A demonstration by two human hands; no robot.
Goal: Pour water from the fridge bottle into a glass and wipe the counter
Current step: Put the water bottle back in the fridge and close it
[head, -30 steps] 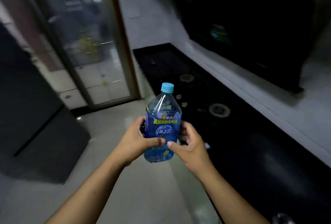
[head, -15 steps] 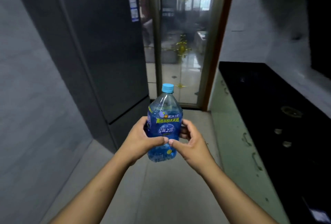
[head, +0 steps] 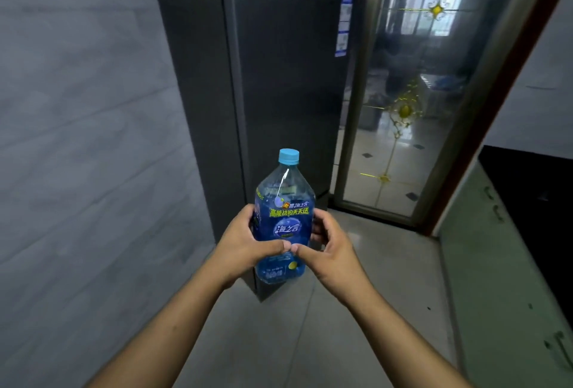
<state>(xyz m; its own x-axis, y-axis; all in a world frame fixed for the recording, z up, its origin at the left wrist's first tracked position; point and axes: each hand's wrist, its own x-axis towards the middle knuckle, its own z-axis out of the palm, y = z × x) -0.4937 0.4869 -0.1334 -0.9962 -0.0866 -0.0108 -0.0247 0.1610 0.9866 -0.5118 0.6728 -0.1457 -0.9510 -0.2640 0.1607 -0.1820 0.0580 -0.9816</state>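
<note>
A clear plastic bottle (head: 283, 226) with a blue label and a light blue cap stands upright in front of me, cap on. My left hand (head: 246, 245) grips its left side, thumb across the label. My right hand (head: 330, 248) grips its right side, and the two thumbs meet at the front. The dark grey fridge (head: 279, 92) stands straight ahead with its door shut. No glass is in view.
A grey tiled wall (head: 86, 139) runs along the left. A glass door with gold ornaments (head: 412, 102) is right of the fridge. The black counter (head: 533, 189) over pale green cabinet fronts (head: 502, 294) lines the right edge. Grey floor tiles lie below.
My view has swung left from the black counter and stove to the fridge, which now fills the middle. Both hands keep the same hold on the upright bottle.
</note>
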